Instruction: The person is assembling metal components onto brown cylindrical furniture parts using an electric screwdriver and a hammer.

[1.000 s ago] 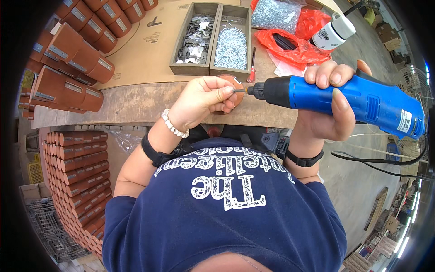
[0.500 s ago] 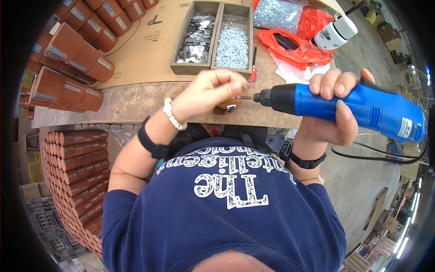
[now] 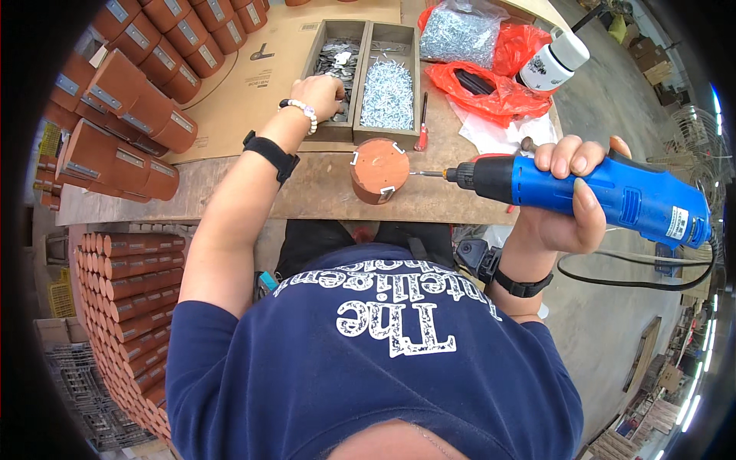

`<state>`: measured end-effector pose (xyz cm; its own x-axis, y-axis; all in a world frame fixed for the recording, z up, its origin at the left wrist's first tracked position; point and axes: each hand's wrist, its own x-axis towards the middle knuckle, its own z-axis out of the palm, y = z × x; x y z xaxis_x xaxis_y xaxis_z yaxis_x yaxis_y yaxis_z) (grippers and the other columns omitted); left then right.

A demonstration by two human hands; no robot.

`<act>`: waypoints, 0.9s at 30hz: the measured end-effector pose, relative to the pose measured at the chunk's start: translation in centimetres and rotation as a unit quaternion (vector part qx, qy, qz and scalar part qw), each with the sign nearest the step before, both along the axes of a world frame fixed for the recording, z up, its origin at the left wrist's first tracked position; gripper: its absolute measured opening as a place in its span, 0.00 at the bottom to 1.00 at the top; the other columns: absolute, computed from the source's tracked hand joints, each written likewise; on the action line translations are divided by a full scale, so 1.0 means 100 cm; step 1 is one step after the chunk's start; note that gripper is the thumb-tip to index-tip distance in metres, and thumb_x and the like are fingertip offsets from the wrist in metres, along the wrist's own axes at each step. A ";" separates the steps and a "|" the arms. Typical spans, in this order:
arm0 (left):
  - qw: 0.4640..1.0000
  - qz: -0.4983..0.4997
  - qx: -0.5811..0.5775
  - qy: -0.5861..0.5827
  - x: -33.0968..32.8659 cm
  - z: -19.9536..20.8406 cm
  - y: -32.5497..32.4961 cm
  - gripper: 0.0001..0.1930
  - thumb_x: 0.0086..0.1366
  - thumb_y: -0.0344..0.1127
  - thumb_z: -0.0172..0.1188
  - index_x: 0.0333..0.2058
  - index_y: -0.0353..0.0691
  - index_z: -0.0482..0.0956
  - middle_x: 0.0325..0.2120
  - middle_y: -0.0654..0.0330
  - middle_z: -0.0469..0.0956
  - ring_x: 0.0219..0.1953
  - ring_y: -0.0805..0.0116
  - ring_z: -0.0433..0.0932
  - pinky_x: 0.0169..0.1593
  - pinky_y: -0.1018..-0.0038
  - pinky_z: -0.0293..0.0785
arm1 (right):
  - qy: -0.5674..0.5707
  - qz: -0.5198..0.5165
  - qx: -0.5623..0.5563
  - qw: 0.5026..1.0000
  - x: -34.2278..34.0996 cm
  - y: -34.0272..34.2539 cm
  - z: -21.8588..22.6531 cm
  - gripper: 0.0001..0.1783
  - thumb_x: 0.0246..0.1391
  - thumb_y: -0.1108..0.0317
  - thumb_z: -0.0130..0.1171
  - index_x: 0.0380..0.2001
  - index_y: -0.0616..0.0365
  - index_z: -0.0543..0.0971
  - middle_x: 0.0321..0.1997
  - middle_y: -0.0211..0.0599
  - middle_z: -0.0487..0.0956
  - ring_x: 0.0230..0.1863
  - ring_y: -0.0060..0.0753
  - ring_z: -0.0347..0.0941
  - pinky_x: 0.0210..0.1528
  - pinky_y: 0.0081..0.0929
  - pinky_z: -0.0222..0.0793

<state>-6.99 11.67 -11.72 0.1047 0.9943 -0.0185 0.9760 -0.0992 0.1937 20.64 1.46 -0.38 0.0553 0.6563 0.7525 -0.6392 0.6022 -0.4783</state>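
My left hand reaches down into the left compartment of a wooden box, among small flat grey metal pieces. Its fingers are curled and their tips hidden, so what they pinch does not show. Around the grip of a blue corded electric screwdriver my right hand is closed. The tool points left, its bit just beside a reddish-brown cylinder that stands on the table with its flat round end up. Small metal brackets sit at that cylinder's rim.
The box's right compartment holds many screws. A red-handled screwdriver lies beside it. Red plastic bags, a bag of screws and a white bottle are at the right. Stacked cylinders stand left; more are piled below.
My left hand has moved from the bit at the cylinder up into the box of metal pieces. The cylinder's top now shows. The electric screwdriver has shifted slightly.
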 end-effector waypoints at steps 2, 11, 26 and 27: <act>1.000 -0.001 -0.008 0.015 0.002 0.002 0.000 0.08 0.44 0.38 0.59 0.27 0.48 0.77 0.27 0.61 0.76 0.35 0.64 0.74 0.37 0.66 0.65 | -0.001 -0.005 0.001 1.000 0.002 -0.001 0.000 0.32 0.36 0.75 0.46 0.50 0.62 0.54 0.29 0.39 0.67 0.27 0.34 0.65 0.29 0.35 0.65; 0.992 -0.016 0.062 0.107 0.015 -0.005 -0.007 0.08 0.46 0.34 0.56 0.28 0.51 0.77 0.31 0.62 0.73 0.37 0.63 0.72 0.38 0.62 0.63 | 0.013 -0.018 -0.015 1.000 0.003 -0.004 -0.001 0.32 0.35 0.76 0.46 0.49 0.63 0.54 0.28 0.39 0.67 0.27 0.34 0.65 0.29 0.35 0.66; 0.994 -0.040 0.081 0.069 0.003 -0.004 -0.009 0.06 0.46 0.34 0.57 0.27 0.49 0.76 0.29 0.64 0.72 0.35 0.65 0.72 0.38 0.63 0.60 | 0.013 -0.026 -0.021 0.999 0.006 -0.011 0.000 0.31 0.35 0.75 0.46 0.49 0.63 0.55 0.28 0.39 0.67 0.27 0.33 0.64 0.29 0.35 0.66; 0.995 -0.025 0.091 0.034 0.003 -0.005 -0.009 0.06 0.46 0.35 0.57 0.26 0.48 0.76 0.28 0.64 0.73 0.35 0.64 0.72 0.38 0.63 0.60 | 0.013 -0.028 -0.023 0.999 0.007 -0.011 -0.001 0.31 0.35 0.75 0.46 0.49 0.63 0.56 0.28 0.39 0.67 0.27 0.33 0.64 0.29 0.35 0.66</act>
<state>-6.73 10.74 -12.19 0.1583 0.9755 0.1528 0.9792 -0.1750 0.1024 21.30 0.32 -0.46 0.1125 0.6851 0.7197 -0.6173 0.6158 -0.4896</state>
